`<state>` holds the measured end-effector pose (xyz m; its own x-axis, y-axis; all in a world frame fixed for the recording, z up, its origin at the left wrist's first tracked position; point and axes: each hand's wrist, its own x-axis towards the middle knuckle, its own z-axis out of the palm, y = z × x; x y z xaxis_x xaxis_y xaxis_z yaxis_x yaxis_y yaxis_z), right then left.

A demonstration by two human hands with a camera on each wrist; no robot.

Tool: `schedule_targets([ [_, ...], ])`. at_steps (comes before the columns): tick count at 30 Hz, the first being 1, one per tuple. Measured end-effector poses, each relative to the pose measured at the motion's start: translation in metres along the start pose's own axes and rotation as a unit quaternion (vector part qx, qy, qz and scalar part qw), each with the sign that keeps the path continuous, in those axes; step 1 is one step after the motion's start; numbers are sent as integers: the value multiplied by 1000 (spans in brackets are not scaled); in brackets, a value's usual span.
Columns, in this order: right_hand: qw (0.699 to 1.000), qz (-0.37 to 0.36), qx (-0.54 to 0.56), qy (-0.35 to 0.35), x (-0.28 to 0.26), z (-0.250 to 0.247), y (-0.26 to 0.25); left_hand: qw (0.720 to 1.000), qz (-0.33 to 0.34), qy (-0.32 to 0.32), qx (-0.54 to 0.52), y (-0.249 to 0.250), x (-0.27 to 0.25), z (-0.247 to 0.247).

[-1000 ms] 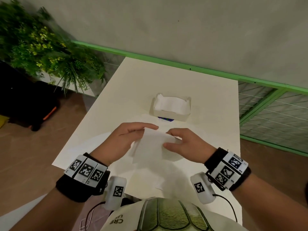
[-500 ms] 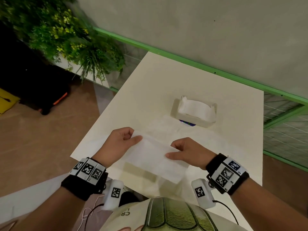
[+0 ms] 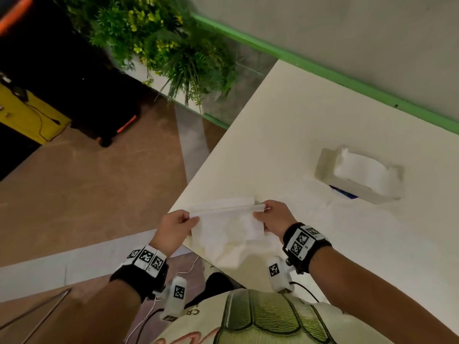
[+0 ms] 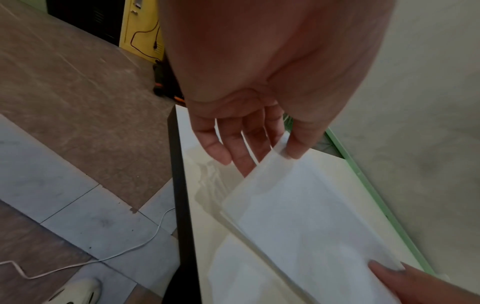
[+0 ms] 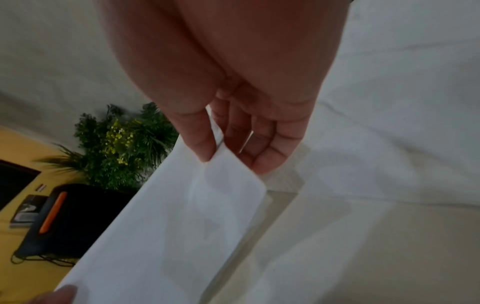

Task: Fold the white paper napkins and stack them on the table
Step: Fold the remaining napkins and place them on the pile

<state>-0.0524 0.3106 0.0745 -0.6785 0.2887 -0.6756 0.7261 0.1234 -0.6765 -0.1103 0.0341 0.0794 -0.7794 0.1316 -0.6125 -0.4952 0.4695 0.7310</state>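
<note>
Change since earlier head frames: napkin (image 3: 227,225) now lifted off the table (image 3: 310,125), stretched between both hands and hanging doubled; the fold looks begun, no stack seen yet.
Head view: left hand (image 3: 173,225) and right hand (image 3: 274,217) each pinch one end of the upper edge; tissue box (image 3: 357,177) stands well apart.
Left wrist view: thumb (image 4: 298,142) and fingers nip the corner; other fingers loosely extended.
Right wrist view: thumb (image 5: 198,142) clamps the paper against the fingers.
</note>
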Motion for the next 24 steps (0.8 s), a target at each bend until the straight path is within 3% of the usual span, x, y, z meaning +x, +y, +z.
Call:
schedule_targets([
  [9,988,-74,-123,63,17,1,-8,988,-35,15,151,-8,43,-14],
  [15,937,-135,-300,116,-15,-74,45,968,-57,39,241,-4,40,-23],
  [18,913,-96,-370,140,-47,-114,89,948,-28,95,303,3,22,-19],
  [21,888,-58,-442,111,-76,-137,131,948,-5,111,298,10,3,-6],
  [24,868,-65,-489,54,-91,-139,158,939,37,122,318,14,-12,10],
])
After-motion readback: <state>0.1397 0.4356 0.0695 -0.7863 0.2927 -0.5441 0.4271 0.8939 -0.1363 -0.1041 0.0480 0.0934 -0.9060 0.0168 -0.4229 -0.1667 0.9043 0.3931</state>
